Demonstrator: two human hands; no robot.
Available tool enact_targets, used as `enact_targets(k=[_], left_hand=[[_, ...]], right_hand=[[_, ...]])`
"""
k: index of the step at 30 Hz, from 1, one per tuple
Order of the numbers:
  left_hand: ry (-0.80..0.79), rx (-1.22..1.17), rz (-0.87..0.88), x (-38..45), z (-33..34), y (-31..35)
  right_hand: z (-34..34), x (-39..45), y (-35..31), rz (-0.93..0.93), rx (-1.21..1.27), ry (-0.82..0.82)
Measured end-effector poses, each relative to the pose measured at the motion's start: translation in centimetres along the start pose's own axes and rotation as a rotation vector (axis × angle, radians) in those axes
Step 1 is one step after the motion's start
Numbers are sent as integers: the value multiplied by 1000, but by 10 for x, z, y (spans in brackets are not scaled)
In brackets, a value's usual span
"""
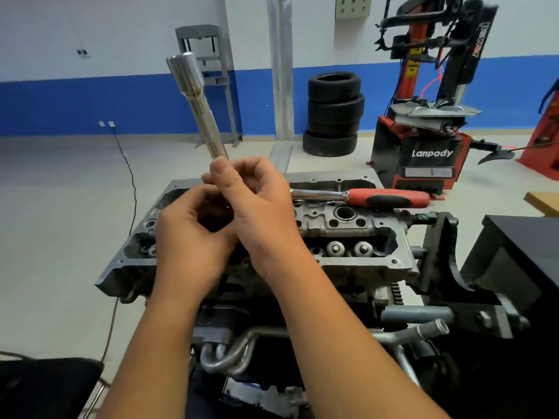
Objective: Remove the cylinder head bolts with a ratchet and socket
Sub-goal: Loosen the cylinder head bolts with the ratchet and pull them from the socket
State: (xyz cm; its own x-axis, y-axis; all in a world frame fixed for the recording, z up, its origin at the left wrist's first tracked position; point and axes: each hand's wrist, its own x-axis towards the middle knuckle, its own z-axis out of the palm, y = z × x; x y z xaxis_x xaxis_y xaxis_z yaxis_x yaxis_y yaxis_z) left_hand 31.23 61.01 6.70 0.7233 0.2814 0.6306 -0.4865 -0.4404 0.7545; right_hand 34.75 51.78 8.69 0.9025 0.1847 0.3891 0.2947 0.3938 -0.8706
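Workshop floor; cylinder head (357, 234) on engine stand. Right hand (257, 204) grips the long socket extension (198, 107), tilted up-left; left hand (190, 234) curls around its lower end. Ratchet (363, 197) rests on the head.

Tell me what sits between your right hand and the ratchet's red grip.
In the head view, only the ratchet's own chrome shank spans from the right hand to the red grip, lying across the cylinder head.

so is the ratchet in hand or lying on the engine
Lying down. The ratchet rests flat across the top of the cylinder head, its red handle free. Both hands, left hand and right hand, hold the long extension bar instead.
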Motion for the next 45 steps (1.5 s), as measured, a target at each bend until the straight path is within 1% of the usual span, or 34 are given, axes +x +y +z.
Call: enact_targets(k=[1, 4, 6, 9, 12, 13, 15, 17, 18, 21, 24, 26, 28, 30, 33, 36, 38, 41, 43, 45], left_hand=[[-13, 5, 8, 0, 0, 1], [-136, -16, 31, 0, -4, 3], [-170, -45, 6, 1, -9, 1], [-104, -57, -10, -1, -8, 1], [-31, -25, 2, -4, -2, 3], [-32, -8, 14, -4, -2, 3], [-95, 2, 40, -3, -4, 2], [-156, -24, 43, -2, -6, 2], [-159, -39, 32, -1, -6, 2], [-78, -56, 8, -2, -2, 2], [-6, -16, 23, -4, 2, 0], [-27, 25, 32, -4, 1, 0], [-105, -3, 44, -4, -1, -1], [-142, -45, 42, -3, -3, 0], [-71, 1, 33, -4, -1, -1], [16, 59, 41, -6, 1, -3], [-27, 54, 60, -5, -1, -5], [-153, -52, 52, -3, -6, -3], [-142, -44, 25, -3, -6, -3], [-80, 10, 13, -3, -3, -4]], right_hand=[[0, 1, 1, 8, 13, 4], [2, 4, 2, 36, 0, 28], [3, 5, 3, 53, -1, 34], [0, 4, 2, 52, 52, -7], [-3, 2, 4, 43, -1, -53], [-4, 2, 4, 46, -8, -61], [-4, 3, 3, 44, -8, -43], [-2, 4, -1, 70, -6, -10], [-2, 4, -1, 83, -5, -7], [-1, 4, 0, 78, 39, -26], [-3, 3, 2, 50, 62, -28], [-2, 4, 2, 48, 45, -11], [-1, 5, 1, 63, 14, 33], [1, 5, -1, 72, 13, 54], [-1, 2, -3, 35, 58, 6], [-2, -1, -2, 9, 13, -23], [-1, -1, -2, 11, -14, -5], [1, -1, -7, 50, -12, 15], [1, -1, -7, 66, 8, 1], [-1, -1, -5, 44, 13, -11]])
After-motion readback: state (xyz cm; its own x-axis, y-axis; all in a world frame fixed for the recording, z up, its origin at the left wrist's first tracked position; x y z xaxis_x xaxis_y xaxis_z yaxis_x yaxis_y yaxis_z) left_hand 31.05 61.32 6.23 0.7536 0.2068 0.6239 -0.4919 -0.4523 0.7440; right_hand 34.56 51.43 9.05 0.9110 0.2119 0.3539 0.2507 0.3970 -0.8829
